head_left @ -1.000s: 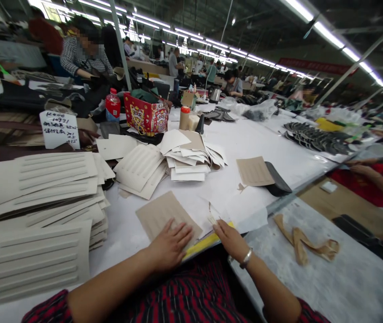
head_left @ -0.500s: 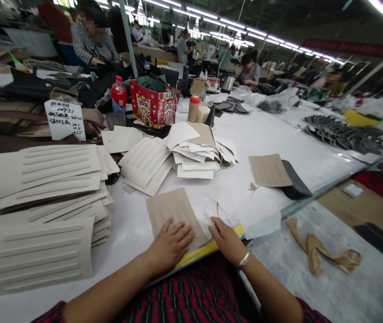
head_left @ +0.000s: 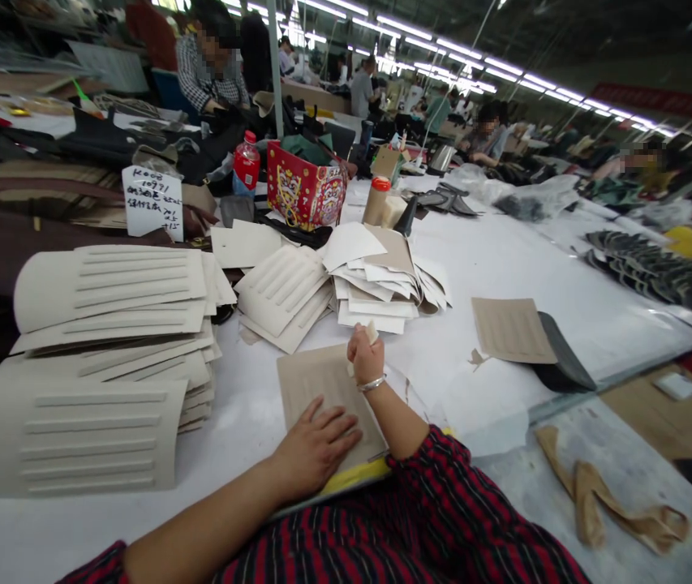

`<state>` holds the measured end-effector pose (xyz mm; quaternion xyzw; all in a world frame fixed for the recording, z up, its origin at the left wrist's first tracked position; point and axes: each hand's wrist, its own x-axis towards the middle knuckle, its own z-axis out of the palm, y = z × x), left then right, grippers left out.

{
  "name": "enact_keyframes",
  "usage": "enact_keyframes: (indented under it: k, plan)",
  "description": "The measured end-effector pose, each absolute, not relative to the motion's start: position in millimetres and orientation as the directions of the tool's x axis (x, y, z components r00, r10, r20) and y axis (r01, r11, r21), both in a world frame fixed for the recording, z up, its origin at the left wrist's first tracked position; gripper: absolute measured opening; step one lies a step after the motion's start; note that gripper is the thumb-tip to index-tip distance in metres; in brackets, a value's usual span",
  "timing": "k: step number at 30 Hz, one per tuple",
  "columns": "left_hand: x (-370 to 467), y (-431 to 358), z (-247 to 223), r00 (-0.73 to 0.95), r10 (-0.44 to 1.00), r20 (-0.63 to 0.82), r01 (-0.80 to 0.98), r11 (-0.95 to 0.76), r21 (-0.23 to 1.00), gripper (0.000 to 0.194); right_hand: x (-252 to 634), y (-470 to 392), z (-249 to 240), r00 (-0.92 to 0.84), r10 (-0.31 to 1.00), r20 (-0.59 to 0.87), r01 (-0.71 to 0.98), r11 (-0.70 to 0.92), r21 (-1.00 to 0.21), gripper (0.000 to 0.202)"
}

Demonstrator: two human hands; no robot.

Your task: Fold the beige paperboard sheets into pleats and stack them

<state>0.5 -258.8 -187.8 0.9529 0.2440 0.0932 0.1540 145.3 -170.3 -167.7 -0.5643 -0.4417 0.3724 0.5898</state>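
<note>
A beige panel (head_left: 315, 377) with raised ribs lies on the white table in front of me, near its yellow front edge. My left hand (head_left: 321, 442) lies flat on the lower part of this panel, fingers spread. Over the panel's far right corner is my right hand (head_left: 366, 357), closed around a crumpled pale piece (head_left: 372, 332) that pokes out at the top and left of the fist. Whether it is cloth or paper I cannot tell. Just beyond my right hand stands a messy stack of pale sheets (head_left: 376, 307).
Stacked ribbed panels (head_left: 96, 438) fill the left side. Another beige panel (head_left: 513, 328) overlaps a black piece (head_left: 570, 357) on the right. Behind are a red patterned box (head_left: 306, 186), a red bottle (head_left: 247, 166) and an orange-lidded jar (head_left: 376, 203). Co-workers sit farther back.
My right hand has moved from the table's front edge up and left across the panel's far corner, now fisted around the pale piece. My left hand stays flat. The view has shifted slightly.
</note>
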Motion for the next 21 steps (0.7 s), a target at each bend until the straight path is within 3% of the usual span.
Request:
enact_keyframes:
  k: [7, 15, 21]
  plan:
    - [-2, -257, -192, 0.869, 0.477, 0.132, 0.401, -0.835, 0.376, 0.042, 163, -269, -173, 0.325, 0.945, 0.038, 0.186, -0.024, -0.982, 0.035]
    - [-3, -261, -192, 0.822, 0.54, 0.18, 0.431, -0.797, 0.423, 0.033, 127, -166, -168, 0.388, 0.912, 0.133, 0.162, 0.075, -0.984, 0.041]
    - [-5, -262, -197, 0.756, 0.627, 0.189, 0.511, -0.745, 0.428, 0.035, 143, -270, -182, 0.312, 0.939, 0.143, 0.32, 0.038, -0.947, 0.033]
